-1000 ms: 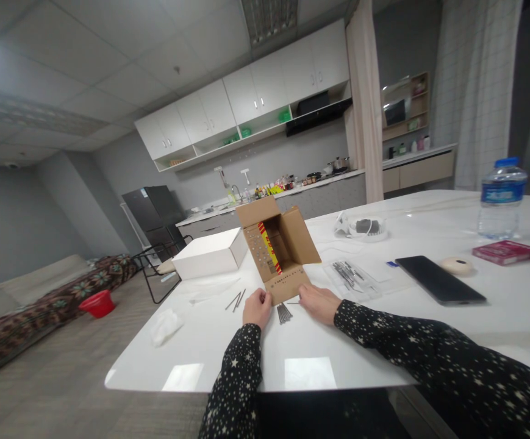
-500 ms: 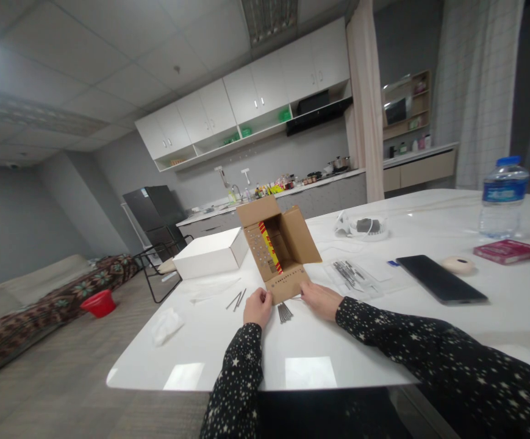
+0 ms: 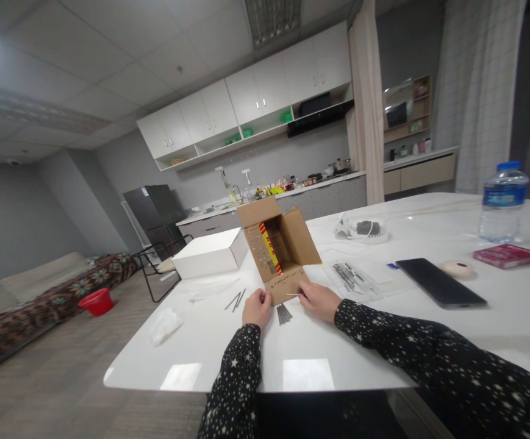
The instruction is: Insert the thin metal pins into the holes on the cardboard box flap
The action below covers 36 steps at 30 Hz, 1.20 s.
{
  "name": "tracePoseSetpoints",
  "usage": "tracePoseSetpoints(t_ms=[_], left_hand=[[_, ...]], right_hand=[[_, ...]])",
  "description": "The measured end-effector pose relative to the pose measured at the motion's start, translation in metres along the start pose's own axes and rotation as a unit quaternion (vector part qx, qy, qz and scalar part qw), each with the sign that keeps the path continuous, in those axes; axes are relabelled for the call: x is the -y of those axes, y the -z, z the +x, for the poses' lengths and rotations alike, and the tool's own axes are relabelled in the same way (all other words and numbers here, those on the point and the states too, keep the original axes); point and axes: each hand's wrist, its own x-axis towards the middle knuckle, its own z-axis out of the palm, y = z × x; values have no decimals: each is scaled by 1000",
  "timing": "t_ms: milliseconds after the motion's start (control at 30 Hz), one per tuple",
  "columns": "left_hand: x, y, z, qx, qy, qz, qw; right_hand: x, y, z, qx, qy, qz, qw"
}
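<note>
An open cardboard box (image 3: 287,235) stands tilted on the white table, its front flap (image 3: 283,292) sloping down toward me. Small dark marks run in rows across this flap, and pale dots cover the box's left panel. My left hand (image 3: 256,309) pinches the flap's left edge. In the closed fingers of my right hand (image 3: 318,300) is a thin nail (image 3: 292,295), its length pointing left across the flap's lower part. Between both hands lies a fan of several grey nails (image 3: 284,314). More loose nails (image 3: 236,300) lie left of my left hand.
A white box (image 3: 210,253) stands behind on the left, and crumpled plastic (image 3: 165,326) lies nearer. To the right are a clear bag of metal pieces (image 3: 351,277), a black phone (image 3: 441,281), a beige round object (image 3: 457,269), a dark pink box (image 3: 507,255) and a water bottle (image 3: 502,204).
My right hand has shifted slightly on the flap, and the nail in its fingers now shows plainly, turned leftward. My left hand keeps its hold on the flap edge.
</note>
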Motion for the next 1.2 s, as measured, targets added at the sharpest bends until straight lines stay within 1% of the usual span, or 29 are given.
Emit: tracePoseSetpoints(t_ms=[67, 133, 200, 267, 367, 467, 533, 600, 667, 933, 1200], left_hand=[[0, 0, 0, 0, 1, -2, 1000], [0, 0, 1, 2, 0, -3, 1000], [0, 0, 1, 3, 1, -3, 1000], [0, 0, 1, 4, 0, -2, 1000], [2, -2, 0, 3, -5, 0, 1000], [4, -3, 1, 1, -9, 0, 1000], [4, -3, 1, 1, -9, 0, 1000], [3, -3, 1, 1, -5, -1, 1000], [2, -2, 0, 3, -2, -2, 1000], [0, -1, 0, 2, -1, -7, 1000], [-1, 0, -1, 5, -4, -6, 1000]], right_hand=[[-2, -6, 4, -40, 3, 65, 997], [-4, -13, 8, -75, 5, 139, 987], [-5, -20, 13, -95, -6, 219, 971], [-6, -24, 18, -106, -32, 301, 947], [-6, -26, 24, -110, -69, 402, 906], [-3, -26, 28, -95, -106, 473, 869], [-1, -26, 29, -85, -122, 505, 850], [2, -27, 30, -78, -125, 523, 840], [4, -28, 30, -71, -117, 528, 838], [8, -36, 32, -50, -91, 515, 851], [11, -36, 34, -55, -101, 509, 853]])
